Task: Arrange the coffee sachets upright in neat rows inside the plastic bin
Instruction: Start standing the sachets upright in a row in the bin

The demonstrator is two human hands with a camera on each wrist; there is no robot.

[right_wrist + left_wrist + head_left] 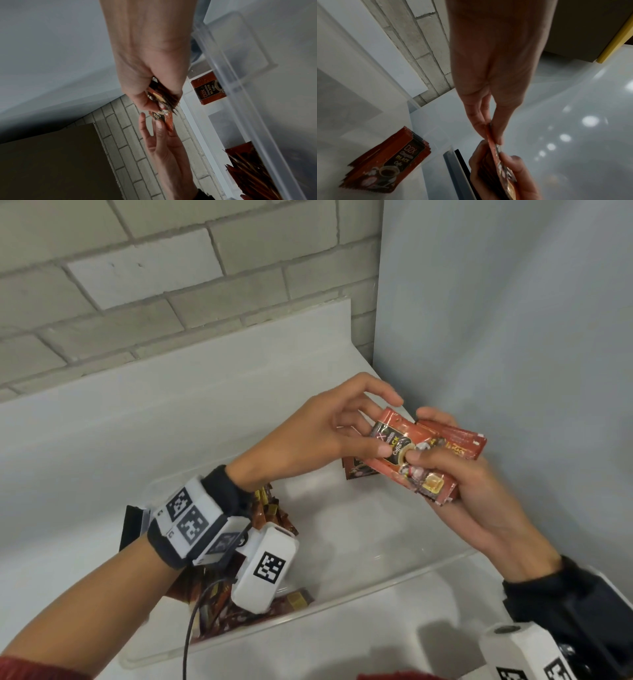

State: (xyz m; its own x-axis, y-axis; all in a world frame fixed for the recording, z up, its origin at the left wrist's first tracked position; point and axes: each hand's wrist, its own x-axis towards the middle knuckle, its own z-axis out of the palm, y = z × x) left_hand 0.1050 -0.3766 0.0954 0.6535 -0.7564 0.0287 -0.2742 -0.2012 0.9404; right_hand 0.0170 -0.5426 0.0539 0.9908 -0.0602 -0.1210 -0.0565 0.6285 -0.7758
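Note:
My right hand [442, 470] grips a stack of red and black coffee sachets [459, 443] above the right end of the clear plastic bin [342, 606]. My left hand [375, 436] pinches the front sachet [397, 440] of that stack between thumb and fingers. The left wrist view shows the pinch [489, 129] edge-on. A small group of sachets [388, 162] stands leaning in the bin's far right corner [359, 470]. A loose heap of sachets [219, 607] fills the bin's left end, partly hidden by my left wrist.
The bin sits on a white counter against a white backsplash [205, 392] and a brick wall. A grey panel [513, 337] rises close on the right. A black object [132, 525] lies just left of the bin. The bin's middle floor [359, 542] is bare.

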